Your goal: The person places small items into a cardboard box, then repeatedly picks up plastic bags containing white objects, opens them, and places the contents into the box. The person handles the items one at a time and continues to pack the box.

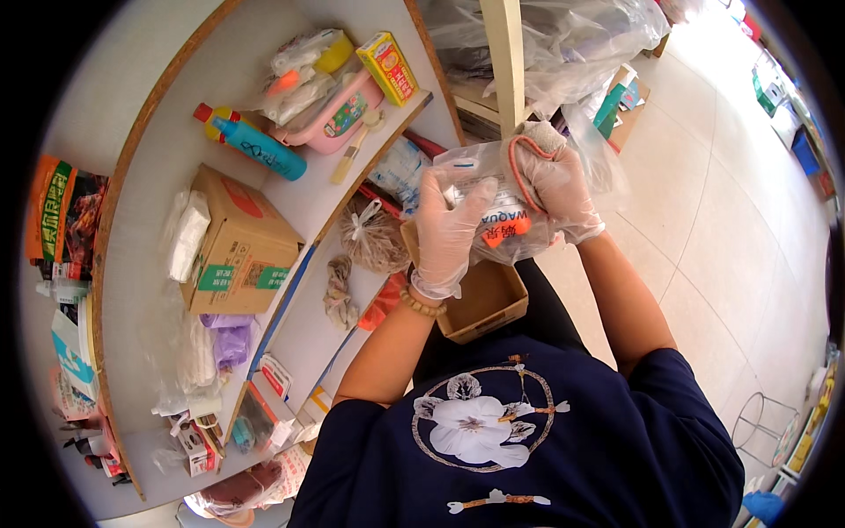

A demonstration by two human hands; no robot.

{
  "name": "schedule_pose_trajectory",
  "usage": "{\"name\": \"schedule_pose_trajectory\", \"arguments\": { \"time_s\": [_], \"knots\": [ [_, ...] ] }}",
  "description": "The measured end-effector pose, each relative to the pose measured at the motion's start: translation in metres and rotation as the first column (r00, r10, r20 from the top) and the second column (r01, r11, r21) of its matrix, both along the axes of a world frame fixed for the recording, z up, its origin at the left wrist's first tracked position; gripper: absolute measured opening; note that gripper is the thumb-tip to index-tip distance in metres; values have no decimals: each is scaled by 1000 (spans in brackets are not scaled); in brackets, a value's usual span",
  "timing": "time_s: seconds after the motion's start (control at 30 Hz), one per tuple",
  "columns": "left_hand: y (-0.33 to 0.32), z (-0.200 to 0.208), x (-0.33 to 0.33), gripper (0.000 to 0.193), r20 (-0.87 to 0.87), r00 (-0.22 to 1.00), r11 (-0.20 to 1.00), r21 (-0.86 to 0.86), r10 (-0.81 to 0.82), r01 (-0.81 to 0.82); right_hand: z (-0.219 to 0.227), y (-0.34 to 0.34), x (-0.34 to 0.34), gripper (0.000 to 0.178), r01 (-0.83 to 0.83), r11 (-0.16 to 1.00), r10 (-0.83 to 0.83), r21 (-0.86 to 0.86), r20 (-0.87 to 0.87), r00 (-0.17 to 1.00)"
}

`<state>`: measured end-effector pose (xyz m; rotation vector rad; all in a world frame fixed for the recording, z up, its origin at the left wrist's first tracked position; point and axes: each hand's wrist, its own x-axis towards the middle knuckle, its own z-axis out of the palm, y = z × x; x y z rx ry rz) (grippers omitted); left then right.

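Observation:
Both my hands wear thin, see-through gloves and are raised in front of me over an open cardboard box (487,295). My left hand (447,231) grips the near-left side of a clear plastic bag (480,167), its thumb lying across the plastic. Dark print and orange patches (506,231) show on the bag's lower part; whether the orange is inside cannot be made out. Bunched in my right hand (561,189) is a grey cloth (539,139) with a red-orange edge, pressed against the bag's right side. The fingertips of my right hand are partly hidden by the cloth.
White shelves on the left hold a taped cardboard box (233,251), a blue spray can (264,150), a pink basket (339,119), a brush (350,157) and a yellow box (387,69). A pale post (503,66) stands just beyond my hands. Tiled floor (695,255) lies to the right.

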<state>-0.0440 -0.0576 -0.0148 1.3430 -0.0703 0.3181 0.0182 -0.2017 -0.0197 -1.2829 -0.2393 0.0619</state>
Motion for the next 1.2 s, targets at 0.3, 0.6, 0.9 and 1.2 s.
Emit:
{"name": "schedule_pose_trajectory", "arguments": {
  "time_s": [0.3, 0.6, 0.9, 1.2],
  "knots": [
    [-5, 2, -1, 30, -19, 997, 997, 40, 68, -67, -24, 8, 11, 17, 135, 965, -153, 224, 66, 986],
    [29, -7, 0, 21, 50, 980, 950, 240, 194, -200, -64, -41, 46, 25, 282, 955, -272, 92, -103, 957],
    [84, -24, -5, 23, -149, 986, 967, 253, 75, -35, -93, -51, 11, 30, -41, 912, 65, -409, 44, 997],
    [83, -28, -15, 35, -288, 944, 972, -214, -162, 102, -51, -33, -15, 38, -451, 864, 367, -222, -336, 868]
  ]
}}
